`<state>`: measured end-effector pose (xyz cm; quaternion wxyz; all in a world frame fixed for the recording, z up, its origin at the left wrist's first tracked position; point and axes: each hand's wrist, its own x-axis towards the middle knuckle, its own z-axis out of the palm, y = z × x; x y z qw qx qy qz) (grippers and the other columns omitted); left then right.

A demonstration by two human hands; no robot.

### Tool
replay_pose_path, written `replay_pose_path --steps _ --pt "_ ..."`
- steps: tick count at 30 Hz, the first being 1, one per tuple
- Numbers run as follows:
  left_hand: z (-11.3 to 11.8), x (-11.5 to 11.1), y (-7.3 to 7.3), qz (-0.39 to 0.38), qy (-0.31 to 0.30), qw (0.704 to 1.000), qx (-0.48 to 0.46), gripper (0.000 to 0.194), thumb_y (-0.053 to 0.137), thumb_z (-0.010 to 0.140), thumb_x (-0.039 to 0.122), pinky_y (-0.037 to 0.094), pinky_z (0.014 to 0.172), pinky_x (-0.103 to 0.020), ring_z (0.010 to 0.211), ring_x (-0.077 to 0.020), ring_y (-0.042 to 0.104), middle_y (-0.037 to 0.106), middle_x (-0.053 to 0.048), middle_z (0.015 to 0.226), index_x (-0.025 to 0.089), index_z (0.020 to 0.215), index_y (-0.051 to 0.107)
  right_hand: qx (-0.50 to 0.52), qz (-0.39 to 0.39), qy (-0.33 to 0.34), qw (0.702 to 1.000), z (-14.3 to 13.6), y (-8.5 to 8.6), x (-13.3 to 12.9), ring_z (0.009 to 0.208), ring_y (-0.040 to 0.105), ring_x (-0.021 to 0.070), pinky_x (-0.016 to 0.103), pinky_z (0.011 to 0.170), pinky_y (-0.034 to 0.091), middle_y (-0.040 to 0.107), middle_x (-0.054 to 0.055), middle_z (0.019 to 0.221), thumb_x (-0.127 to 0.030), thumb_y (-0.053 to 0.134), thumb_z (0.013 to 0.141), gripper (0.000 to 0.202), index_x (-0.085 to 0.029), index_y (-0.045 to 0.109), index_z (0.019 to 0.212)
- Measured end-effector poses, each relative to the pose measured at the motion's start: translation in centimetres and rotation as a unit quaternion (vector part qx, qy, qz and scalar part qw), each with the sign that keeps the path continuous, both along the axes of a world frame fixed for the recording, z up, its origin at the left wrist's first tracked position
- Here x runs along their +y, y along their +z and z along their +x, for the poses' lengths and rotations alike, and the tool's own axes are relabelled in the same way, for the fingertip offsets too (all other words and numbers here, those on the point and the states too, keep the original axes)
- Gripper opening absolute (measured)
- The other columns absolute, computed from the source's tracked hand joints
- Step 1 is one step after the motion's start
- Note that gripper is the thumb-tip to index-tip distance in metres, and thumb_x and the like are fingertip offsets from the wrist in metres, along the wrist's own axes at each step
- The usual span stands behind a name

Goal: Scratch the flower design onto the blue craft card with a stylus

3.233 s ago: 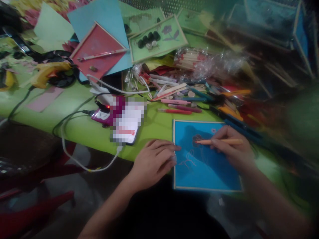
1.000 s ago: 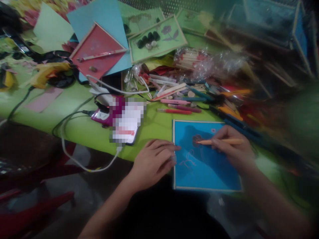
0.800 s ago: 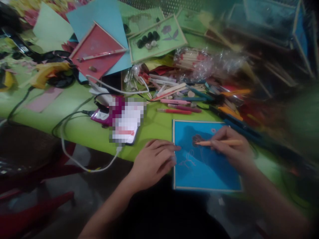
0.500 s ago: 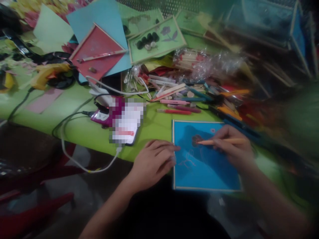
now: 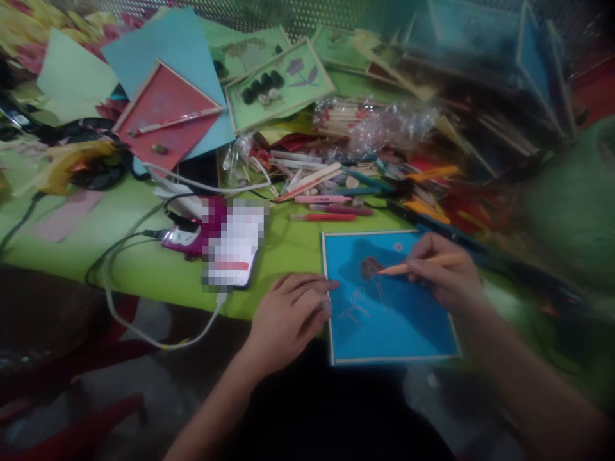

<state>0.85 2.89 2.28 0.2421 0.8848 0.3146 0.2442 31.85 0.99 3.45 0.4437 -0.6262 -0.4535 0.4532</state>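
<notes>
A blue board (image 5: 384,336) with pale edge strips lies at the table's front edge. My right hand (image 5: 444,269) is closed around an orange pen (image 5: 396,267), its tip at a dark flower shape (image 5: 371,267) near the board's upper middle. Faint pinkish lines (image 5: 355,306) show lower left of that flower, and a small pink mark is near the top edge. My left hand (image 5: 291,314) rests at the board's left edge, fingers spread loosely, with the fingertips touching the strip and nothing held.
Left of the board lies a phone (image 5: 235,246) with a white cable (image 5: 192,342). Behind are scattered pens (image 5: 331,218), sticks in plastic (image 5: 350,118), a green framed picture with dark stones (image 5: 298,96) and a red board (image 5: 177,128). A yellow glue gun (image 5: 77,163) lies far left.
The view has shifted slightly, so most things sit further left. The pen tip has moved a little from the flower's middle toward its lower right edge.
</notes>
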Motion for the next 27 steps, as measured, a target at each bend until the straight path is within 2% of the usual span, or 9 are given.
replay_pose_path --steps 4,11,21,27 --pt "-0.1 0.1 0.0 -0.013 -0.002 1.0 0.005 0.012 0.052 0.109 0.024 0.046 0.095 -0.043 0.12 -0.0228 0.071 0.079 0.0 0.133 0.024 0.101 0.061 -0.031 0.009 0.021 0.999 -0.2 0.0 0.0 0.052 0.055 0.0144 0.029 0.053 0.044 0.065 -0.002 0.057 -0.043 0.082 0.083 0.028 -0.025 0.063 0.074" --pt "0.0 0.1 0.1 -0.021 0.001 1.0 0.008 0.016 0.049 0.109 0.027 0.047 0.093 -0.045 0.117 -0.0233 0.072 0.08 -0.002 0.131 0.025 0.097 0.06 -0.05 0.0 0.027 0.998 -0.9 0.8 0.1 0.051 0.054 0.015 0.03 0.049 0.04 0.066 -0.001 0.057 -0.045 0.081 0.079 0.029 -0.026 0.062 0.071" --pt "-0.1 0.0 0.0 -0.02 0.0 1.0 0.007 0.012 0.051 0.109 0.025 0.045 0.095 -0.043 0.12 -0.0223 0.071 0.079 0.0 0.133 0.025 0.099 0.057 -0.066 -0.002 0.034 0.997 -1.4 1.6 0.3 0.053 0.054 0.0162 0.034 0.056 0.048 0.066 -0.001 0.057 -0.051 0.082 0.08 0.035 -0.027 0.061 0.069" --pt "-0.2 -0.1 0.0 -0.025 0.0 1.0 0.008 0.011 0.052 0.109 0.026 0.044 0.096 -0.042 0.121 -0.0225 0.07 0.079 0.0 0.134 0.025 0.099 0.057 -0.063 0.002 0.038 0.997 -1.0 0.9 -0.1 0.053 0.054 0.0149 0.032 0.056 0.046 0.067 -0.001 0.06 -0.048 0.081 0.082 0.03 -0.025 0.065 0.072"
